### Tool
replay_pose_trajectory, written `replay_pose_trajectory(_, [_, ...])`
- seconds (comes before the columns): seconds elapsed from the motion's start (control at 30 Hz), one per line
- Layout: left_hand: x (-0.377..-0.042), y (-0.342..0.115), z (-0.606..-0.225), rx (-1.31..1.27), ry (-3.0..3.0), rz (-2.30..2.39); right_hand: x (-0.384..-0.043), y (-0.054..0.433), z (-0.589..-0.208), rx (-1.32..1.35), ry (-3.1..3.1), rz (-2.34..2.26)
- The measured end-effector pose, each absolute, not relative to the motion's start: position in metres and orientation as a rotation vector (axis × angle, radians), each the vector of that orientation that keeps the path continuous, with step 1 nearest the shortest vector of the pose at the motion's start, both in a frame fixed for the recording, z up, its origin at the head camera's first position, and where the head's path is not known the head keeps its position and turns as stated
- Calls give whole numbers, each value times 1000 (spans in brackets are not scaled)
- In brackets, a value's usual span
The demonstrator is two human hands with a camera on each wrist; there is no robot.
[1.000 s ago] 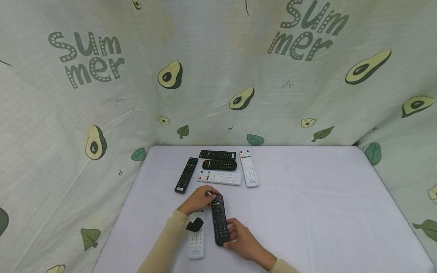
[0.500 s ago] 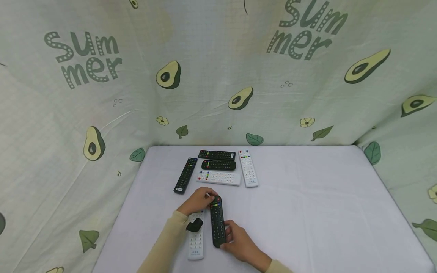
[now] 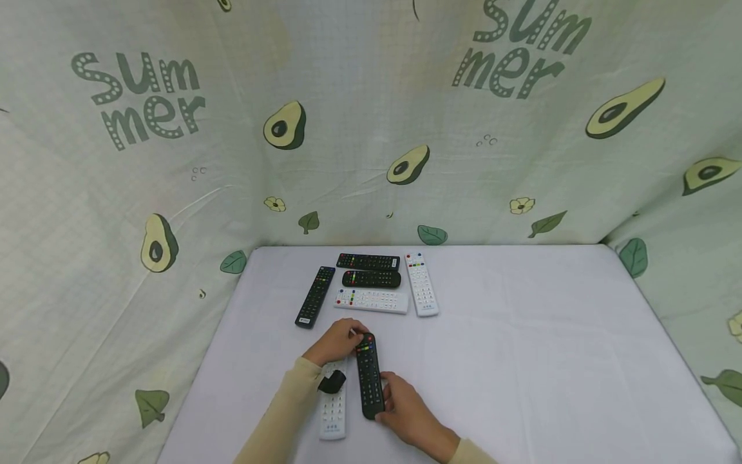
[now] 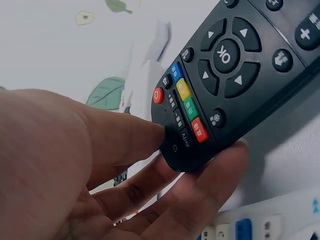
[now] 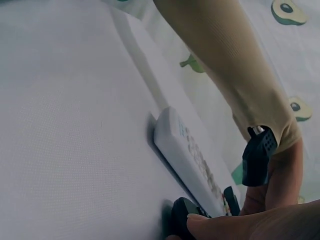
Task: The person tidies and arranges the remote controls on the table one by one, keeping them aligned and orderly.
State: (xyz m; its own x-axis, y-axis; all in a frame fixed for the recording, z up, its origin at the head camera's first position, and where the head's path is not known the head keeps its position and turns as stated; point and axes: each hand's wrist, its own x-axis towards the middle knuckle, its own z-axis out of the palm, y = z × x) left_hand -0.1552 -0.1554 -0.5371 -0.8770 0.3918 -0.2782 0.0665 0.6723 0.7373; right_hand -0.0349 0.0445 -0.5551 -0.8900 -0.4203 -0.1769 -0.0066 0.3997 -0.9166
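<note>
A black remote control [image 3: 370, 380] with red, green, yellow and blue buttons lies between both hands. My left hand [image 3: 335, 341] pinches its top end, thumb on the face by the power button and fingers beneath, as the left wrist view shows the remote's colour keys [image 4: 192, 107] close up. At the bottom end my right hand [image 3: 408, 409] grips it between thumb and fingers; in the right wrist view only the thumb [image 5: 225, 227] and the remote's end [image 5: 182, 215] show. Just left of it a white remote [image 3: 333, 412] lies under the left wrist, partly hidden.
Farther back on the white table [image 3: 539, 348] lie a slanted black remote [image 3: 315, 298], two black remotes [image 3: 368, 261] stacked in rows, a white remote [image 3: 372, 301] crosswise, and another white remote [image 3: 422, 285]. A printed avocado cloth [image 3: 348, 96] hangs behind.
The black remote and both hands have shifted slightly left, the right hand most plainly. The grip at each end looks the same, and the other remotes have stayed in place.
</note>
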Motion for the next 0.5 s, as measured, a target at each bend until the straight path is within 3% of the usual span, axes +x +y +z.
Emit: replay_pose_trajectory(0.5, [-147, -142, -526, 307, 2572, 912, -38, 54, -554, -387, 2315, -1428])
